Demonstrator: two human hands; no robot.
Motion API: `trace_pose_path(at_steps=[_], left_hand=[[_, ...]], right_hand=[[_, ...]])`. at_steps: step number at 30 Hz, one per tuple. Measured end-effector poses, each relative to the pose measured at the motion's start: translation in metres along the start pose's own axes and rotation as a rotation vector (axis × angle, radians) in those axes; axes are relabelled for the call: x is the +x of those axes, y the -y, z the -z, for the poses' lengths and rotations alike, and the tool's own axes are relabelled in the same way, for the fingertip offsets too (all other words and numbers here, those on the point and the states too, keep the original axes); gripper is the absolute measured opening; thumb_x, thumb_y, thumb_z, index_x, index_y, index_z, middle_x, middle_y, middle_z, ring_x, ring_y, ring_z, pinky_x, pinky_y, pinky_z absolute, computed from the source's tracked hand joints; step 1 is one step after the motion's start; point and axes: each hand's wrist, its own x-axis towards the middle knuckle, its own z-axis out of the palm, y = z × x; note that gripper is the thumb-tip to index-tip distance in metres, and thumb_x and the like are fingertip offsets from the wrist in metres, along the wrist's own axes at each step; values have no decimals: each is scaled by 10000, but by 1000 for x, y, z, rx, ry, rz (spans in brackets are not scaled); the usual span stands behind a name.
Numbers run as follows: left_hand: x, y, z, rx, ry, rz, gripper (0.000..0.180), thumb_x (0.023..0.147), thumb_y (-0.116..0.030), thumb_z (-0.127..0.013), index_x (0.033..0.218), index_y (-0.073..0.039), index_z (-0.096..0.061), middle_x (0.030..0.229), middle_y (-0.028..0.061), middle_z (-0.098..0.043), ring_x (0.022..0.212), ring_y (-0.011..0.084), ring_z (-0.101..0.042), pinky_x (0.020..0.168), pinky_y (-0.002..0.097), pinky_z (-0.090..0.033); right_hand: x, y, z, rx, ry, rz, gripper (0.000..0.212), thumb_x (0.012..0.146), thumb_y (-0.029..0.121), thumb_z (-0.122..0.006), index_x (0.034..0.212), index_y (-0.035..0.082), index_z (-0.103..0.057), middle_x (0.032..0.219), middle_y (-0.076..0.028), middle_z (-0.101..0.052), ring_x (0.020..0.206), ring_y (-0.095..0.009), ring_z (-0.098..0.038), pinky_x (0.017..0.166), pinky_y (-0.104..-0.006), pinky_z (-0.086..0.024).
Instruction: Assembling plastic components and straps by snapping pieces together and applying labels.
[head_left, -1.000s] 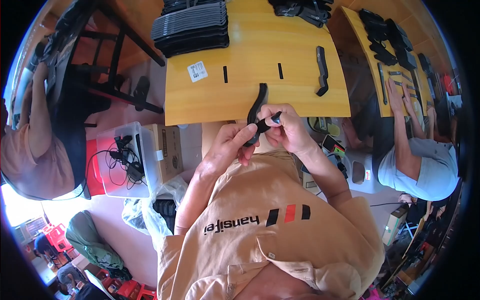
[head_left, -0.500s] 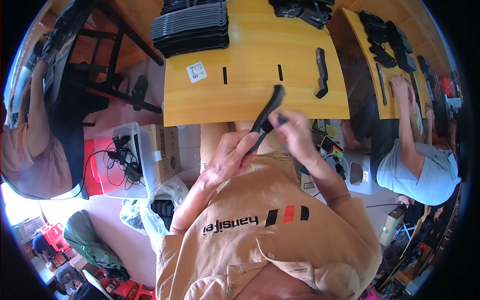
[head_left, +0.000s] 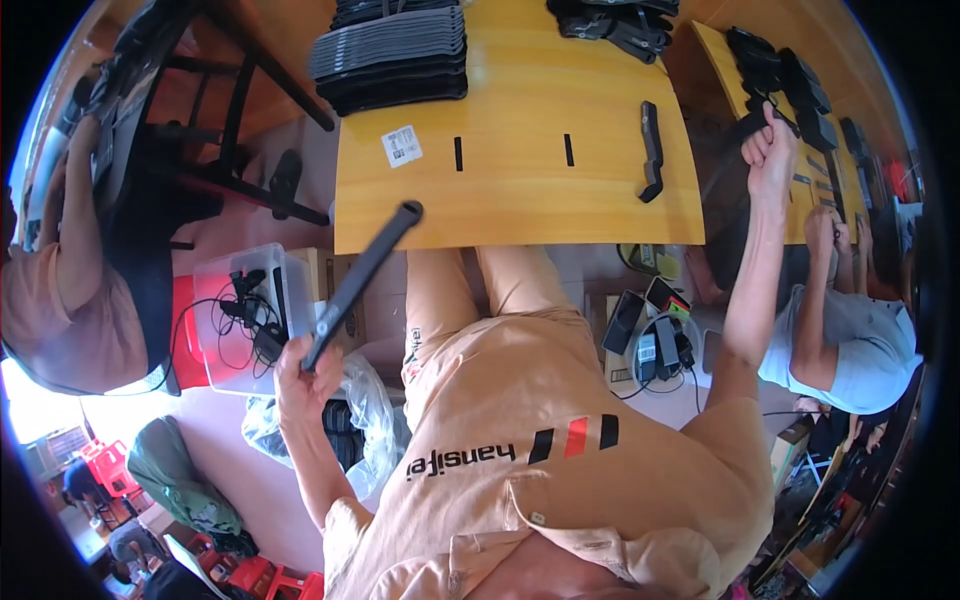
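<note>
My left hand (head_left: 308,378), low on the left above the plastic box, is closed round one end of a long black strap (head_left: 360,280). The strap slants up to the table's front left corner, and its far end has a small opening. Stretched out to the right, my right hand (head_left: 770,155) is closed on a dark strip (head_left: 742,135), blurred, whose exact kind I cannot make out. Another black strap (head_left: 651,150) lies by the right edge of the yellow wooden table (head_left: 510,210). Two short black strips (head_left: 459,154) and a white label (head_left: 402,146) lie left of it.
A stack of black and grey straps (head_left: 390,60) and a black bundle (head_left: 615,28) stand at the table's back. Below left is a clear plastic box (head_left: 215,350) with cables. A co-worker (head_left: 845,340) works at another table on the right. Chargers (head_left: 660,350) sit beside my legs.
My hands were together over my lap on the black strap. They have moved wide apart: the left down and left with the strap, the right up and right with a dark strip.
</note>
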Motion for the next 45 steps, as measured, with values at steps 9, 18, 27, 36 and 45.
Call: trace_pose_path(at_steps=[9, 18, 27, 36, 45], left_hand=[[99, 43, -27, 70, -215, -148, 384, 921, -382, -445, 876, -15, -549, 596, 16, -440, 461, 102, -393, 414, 223, -316], [138, 75, -15, 339, -336, 252, 711, 907, -585, -237, 930, 38, -579, 666, 136, -630, 521, 162, -615, 452, 217, -482], [114, 48, -37, 849, -773, -422, 443, 927, -369, -432, 908, 25, -633, 763, 121, -638, 636, 138, -585, 581, 236, -459], [144, 22, -163, 949, 300, -420, 272, 920, -193, -456, 1027, 11, -601, 875, 123, -631, 868, 224, -581, 790, 339, -431], [166, 33, -145, 717, 416, -72, 192, 899, -192, -543, 843, -10, -568, 674, -26, -490, 624, 38, -441, 565, 189, -378]], right_hand=[[-64, 26, -47, -836, 680, 552, 73, 844, 60, -551, 825, -9, -565, 630, -29, -487, 559, -52, -453, 508, -195, -353], [-75, 5, -30, -495, 690, 287, 197, 858, -44, -516, 1033, -44, -607, 755, -55, -587, 646, -74, -557, 578, -204, -455], [-91, 1, -40, -702, 881, 438, 247, 754, -87, -557, 977, -14, -634, 714, -85, -578, 620, -144, -577, 585, -251, -479], [-136, -15, -80, -878, 1117, 1050, 318, 666, 89, -620, 979, 128, -662, 630, -11, -423, 566, -153, -507, 481, -269, -452], [-138, -66, -63, -419, 955, 245, 284, 751, -27, -581, 1022, 38, -632, 757, -48, -561, 645, -139, -570, 551, -232, -468]])
